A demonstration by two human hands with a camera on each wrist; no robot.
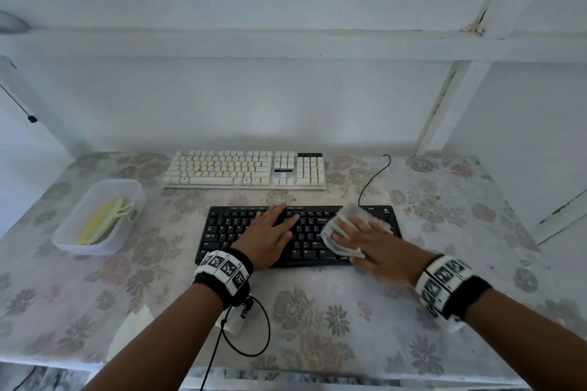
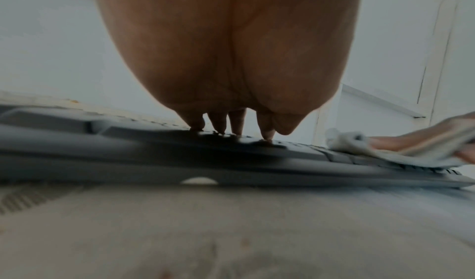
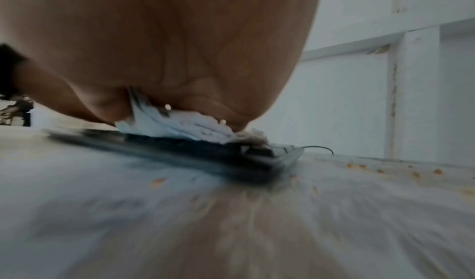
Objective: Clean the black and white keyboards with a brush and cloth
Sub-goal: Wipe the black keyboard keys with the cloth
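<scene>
The black keyboard (image 1: 228, 228) lies in the middle of the table, with the white keyboard (image 1: 222, 168), dotted with orange crumbs, behind it. My left hand (image 1: 273, 232) lies flat on the black keyboard's middle keys, and in the left wrist view its straight fingertips (image 2: 218, 127) touch the keys (image 2: 154, 151). My right hand (image 1: 368, 241) is blurred. It holds a bunched white cloth (image 1: 352, 213) down on the keyboard's right end. In the right wrist view the cloth (image 3: 180, 127) is crumpled under the palm (image 3: 180, 60) on the keyboard (image 3: 205, 151).
A clear plastic tub (image 1: 73, 232) at the left holds a pale green and yellow brush (image 1: 101, 222). The black keyboard's cable (image 1: 371, 178) loops toward the back wall. Orange crumbs (image 1: 413, 208) lie on the flowered tablecloth to the right. The table's front edge is near my forearms.
</scene>
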